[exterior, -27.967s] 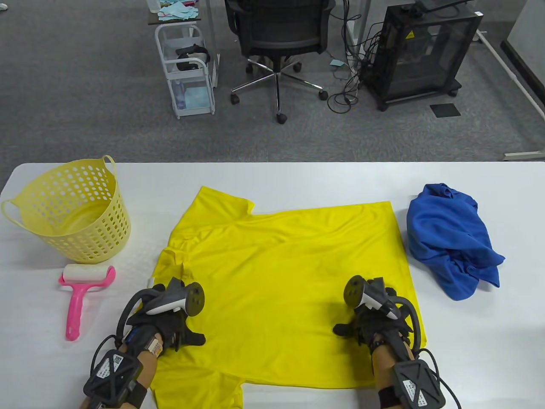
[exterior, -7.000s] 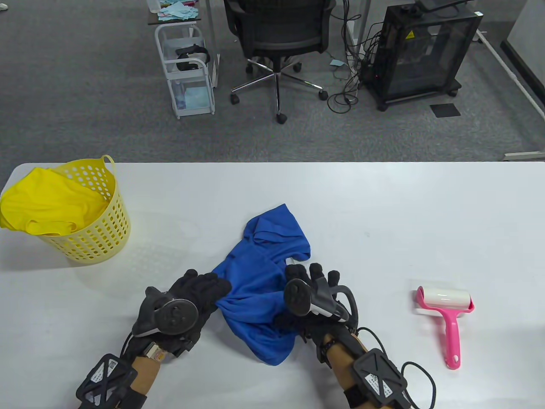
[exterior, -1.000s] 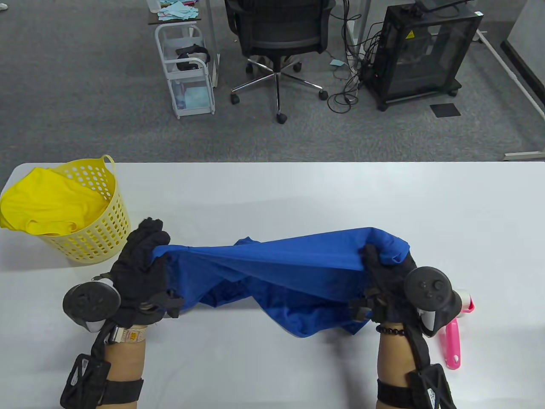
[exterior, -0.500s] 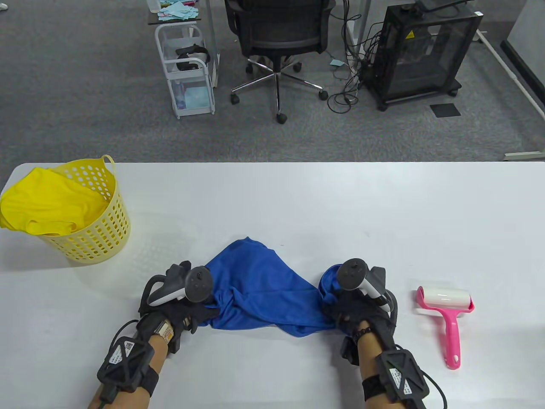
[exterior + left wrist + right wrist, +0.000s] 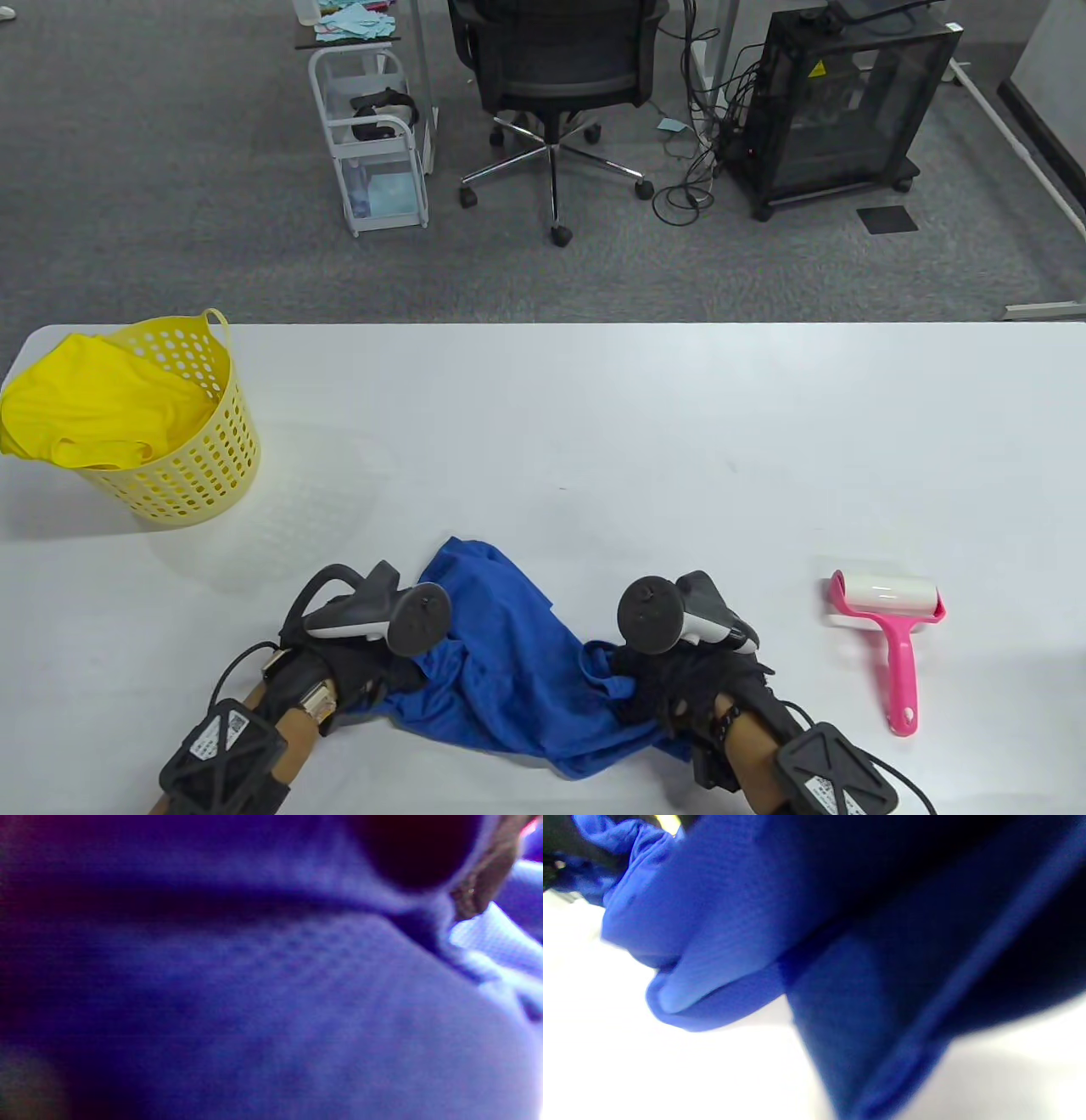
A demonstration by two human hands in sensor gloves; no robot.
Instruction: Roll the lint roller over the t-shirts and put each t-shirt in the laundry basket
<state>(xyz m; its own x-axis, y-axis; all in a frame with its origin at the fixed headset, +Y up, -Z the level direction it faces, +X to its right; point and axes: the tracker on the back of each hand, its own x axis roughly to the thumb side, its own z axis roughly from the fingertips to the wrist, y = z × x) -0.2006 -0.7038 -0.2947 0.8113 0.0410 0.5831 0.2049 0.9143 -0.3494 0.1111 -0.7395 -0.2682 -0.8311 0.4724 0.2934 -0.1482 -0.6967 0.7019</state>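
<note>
The blue t-shirt (image 5: 517, 671) lies bunched near the table's front edge, between both hands. My left hand (image 5: 373, 671) grips its left side and my right hand (image 5: 662, 688) grips its right side. Blue cloth (image 5: 271, 1005) fills the left wrist view, and in the right wrist view the same blue cloth (image 5: 840, 921) hangs just above the white table. The pink lint roller (image 5: 887, 624) lies on the table to the right of my right hand. The yellow laundry basket (image 5: 204, 458) stands at the far left with the yellow t-shirt (image 5: 93, 407) in it.
The white table (image 5: 636, 424) stretches behind the shirt. Beyond its far edge are an office chair (image 5: 551, 76), a white cart (image 5: 373, 144) and a black cabinet (image 5: 840, 102) on grey carpet.
A second ago both hands held the blue t-shirt stretched wide above the table. They have since come together and pulled back toward the front edge, with the shirt bunched between them.
</note>
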